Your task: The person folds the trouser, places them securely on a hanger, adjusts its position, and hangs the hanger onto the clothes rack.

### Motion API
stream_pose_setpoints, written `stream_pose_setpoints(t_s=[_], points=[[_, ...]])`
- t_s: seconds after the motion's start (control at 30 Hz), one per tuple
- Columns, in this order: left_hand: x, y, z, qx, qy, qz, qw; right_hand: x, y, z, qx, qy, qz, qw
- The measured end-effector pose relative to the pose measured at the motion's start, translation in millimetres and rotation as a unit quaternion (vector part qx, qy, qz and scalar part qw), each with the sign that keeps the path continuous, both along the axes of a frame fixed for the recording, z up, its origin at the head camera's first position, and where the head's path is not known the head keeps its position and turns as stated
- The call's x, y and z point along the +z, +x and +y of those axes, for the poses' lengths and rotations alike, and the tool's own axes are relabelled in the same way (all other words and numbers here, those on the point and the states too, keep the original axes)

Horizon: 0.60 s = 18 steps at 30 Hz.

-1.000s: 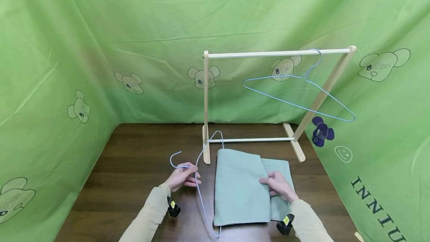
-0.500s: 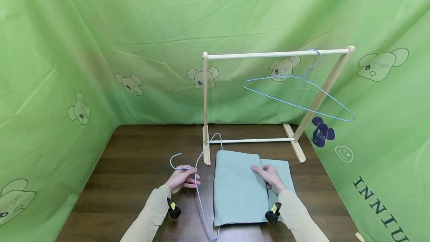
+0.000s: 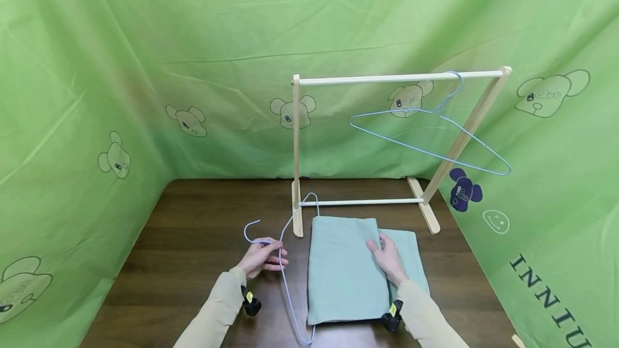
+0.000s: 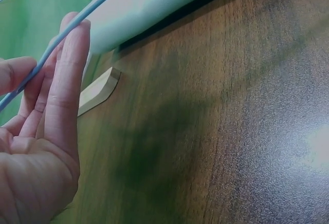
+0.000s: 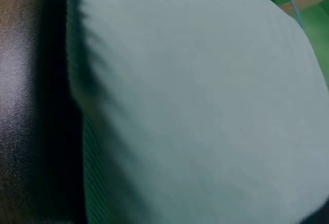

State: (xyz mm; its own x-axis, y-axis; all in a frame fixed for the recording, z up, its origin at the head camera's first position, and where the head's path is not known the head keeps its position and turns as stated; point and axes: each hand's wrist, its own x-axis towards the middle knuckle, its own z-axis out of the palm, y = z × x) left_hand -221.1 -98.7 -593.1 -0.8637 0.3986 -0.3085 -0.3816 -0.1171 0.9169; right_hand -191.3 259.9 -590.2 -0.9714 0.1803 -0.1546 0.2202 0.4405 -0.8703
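My left hand [image 3: 261, 258] pinches a light-blue wire hanger [image 3: 289, 289] between thumb and fingers near the base of its hook, at the middle of the head view. The hook points left, and in the left wrist view the wire [image 4: 77, 21] crosses the fingertips. A pale green folded cloth [image 3: 345, 273] lies to the right, draped over the hanger's long bar, whose two ends poke out past it. My right hand [image 3: 388, 259] rests on the upper layer's right edge, thumb and forefinger spread. The right wrist view is filled by the cloth [image 5: 200, 106]; the hand is hidden there.
A wooden rack [image 3: 297, 144] with a white top rail [image 3: 372, 78] stands at the back of the brown table [image 3: 203, 230]. Another blue wire hanger [image 3: 406, 145] hangs from its right part. Green printed curtains [image 3: 217, 69] surround the table.
My right hand has shifted left and a little back from the upper layer's edge, its thumb and forefinger now spread over the cloth. The left hand and hanger have hardly moved.
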Motion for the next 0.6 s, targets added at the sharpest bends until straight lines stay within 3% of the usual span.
stream_pose_setpoints(t_s=[0.37,0.6], points=[[4.9,0.6,1.6,-0.006,-0.015,0.012,0.9998,17.3,9.9,13.9,-0.038,-0.027,0.003,0.999],[3.8,0.3,5.0,-0.009,-0.008,0.008,0.9999,13.8,18.1,26.4,-0.047,-0.009,-0.006,0.999]])
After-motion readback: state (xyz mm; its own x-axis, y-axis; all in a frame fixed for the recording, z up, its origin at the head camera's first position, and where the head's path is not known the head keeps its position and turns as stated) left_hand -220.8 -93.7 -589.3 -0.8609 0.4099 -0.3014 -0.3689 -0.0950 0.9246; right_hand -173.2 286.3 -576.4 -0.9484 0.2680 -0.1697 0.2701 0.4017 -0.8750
